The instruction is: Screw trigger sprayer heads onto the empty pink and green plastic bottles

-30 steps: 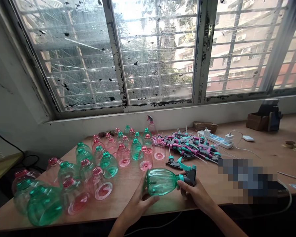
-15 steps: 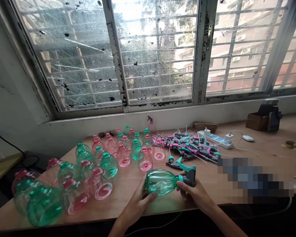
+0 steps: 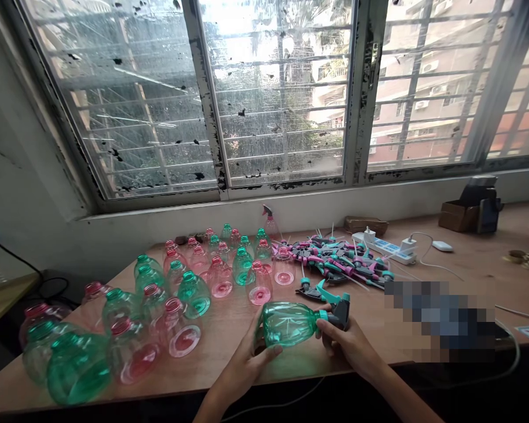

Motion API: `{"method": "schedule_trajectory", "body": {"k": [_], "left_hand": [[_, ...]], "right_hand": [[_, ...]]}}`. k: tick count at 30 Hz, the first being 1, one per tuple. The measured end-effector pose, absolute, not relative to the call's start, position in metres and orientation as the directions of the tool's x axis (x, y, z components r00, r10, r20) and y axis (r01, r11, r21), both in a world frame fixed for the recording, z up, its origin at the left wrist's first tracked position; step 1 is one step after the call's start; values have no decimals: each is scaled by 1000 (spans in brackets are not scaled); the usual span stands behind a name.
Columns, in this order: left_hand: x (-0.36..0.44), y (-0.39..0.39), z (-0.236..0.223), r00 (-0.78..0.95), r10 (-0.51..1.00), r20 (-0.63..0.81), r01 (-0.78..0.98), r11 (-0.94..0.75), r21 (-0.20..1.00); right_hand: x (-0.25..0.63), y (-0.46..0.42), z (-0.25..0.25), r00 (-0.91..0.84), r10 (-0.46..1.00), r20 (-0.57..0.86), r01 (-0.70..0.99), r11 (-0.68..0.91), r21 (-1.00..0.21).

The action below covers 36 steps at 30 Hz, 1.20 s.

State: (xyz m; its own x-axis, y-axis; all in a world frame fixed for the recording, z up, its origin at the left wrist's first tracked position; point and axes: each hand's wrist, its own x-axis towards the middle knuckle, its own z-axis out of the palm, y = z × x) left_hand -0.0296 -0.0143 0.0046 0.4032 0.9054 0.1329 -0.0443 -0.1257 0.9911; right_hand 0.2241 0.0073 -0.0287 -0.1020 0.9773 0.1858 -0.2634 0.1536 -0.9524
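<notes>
A clear green spray bottle (image 3: 288,324) lies sideways in the air above the table's front edge, its base toward the left. My left hand (image 3: 251,346) is wrapped round its base end. At the neck, my right hand (image 3: 344,341) grips the teal collar of the black and teal spray head (image 3: 341,311), which sits on the bottle's mouth. How tightly the collar is screwed on I cannot tell. Just behind the bottle rests a loose trigger sprayer (image 3: 311,291) with teal and black parts.
Several open green and pink bottles (image 3: 194,294) stand on the left. Behind my right hand is a heap of sprayer heads (image 3: 335,255). A white power strip (image 3: 388,249), a cardboard box (image 3: 461,214) and a blurred-out patch (image 3: 445,320) are to the right.
The green bottle has turned slightly about its long axis, its reflections shifting. Both hands keep their hold in nearly the same place.
</notes>
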Motion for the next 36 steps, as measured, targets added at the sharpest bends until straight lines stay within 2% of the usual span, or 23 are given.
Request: {"method": "schedule_trajectory", "body": {"k": [9, 36], "left_hand": [[-25, -18, 17, 396, 911, 113, -23, -113, 993], [-30, -15, 7, 400, 907, 131, -27, -132, 991]], "right_hand": [[224, 5, -25, -98, 975, 199, -237, 171, -956], [222, 6, -25, -99, 980, 175, -307, 138, -942]]}}
